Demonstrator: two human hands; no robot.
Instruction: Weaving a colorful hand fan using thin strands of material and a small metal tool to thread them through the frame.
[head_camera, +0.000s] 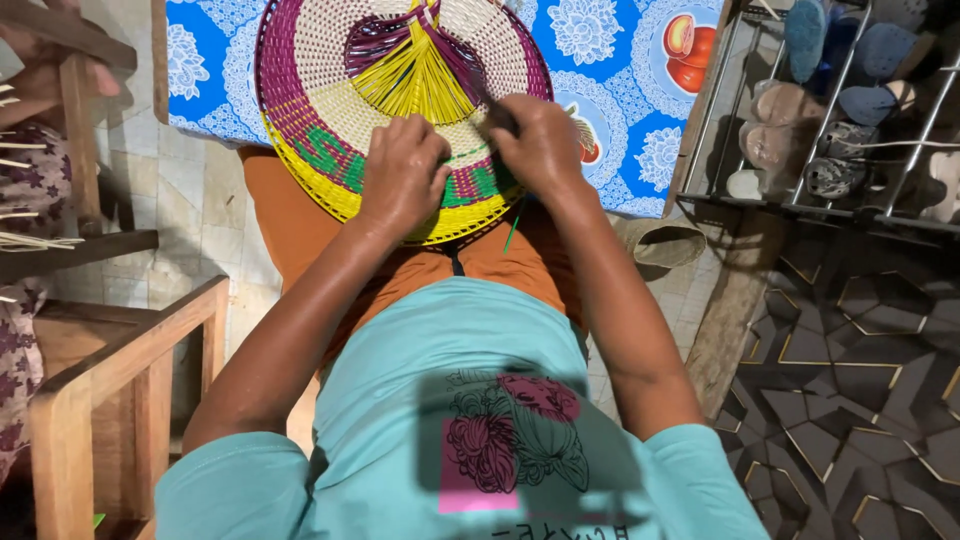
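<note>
Tiled floor (190, 190), pale, shows at left of frame; dark patterned flooring (860, 380) fills lower right. Blue floral cloth covers the tabletop (620, 70) across the top. Woven round fan (390, 90) lies at top centre, its near edge hanging off the tabletop over the person's lap; cream middle, purple, green and yellow bands, yellow and purple strands bunched at its centre. Left hand (400, 175) lies flat on the fan's near rim, fingers pressed together and curled down onto the weave. Right hand (540, 140) sits just beside it, right of centre, fingers bent and pinching at strands of the weave; exactly which strand, cannot tell. Thin green strip (512, 232) hangs below the fan edge, between the wrists. Orange trousers (300, 230) under the fan, teal shirt (450, 400) with a printed graphic at bottom. Wooden chair frame (130, 360) lower left. Metal shoe rack (830, 100) with sandals, upper right. Another person's patterned clothing (30, 190) at far left edge.
</note>
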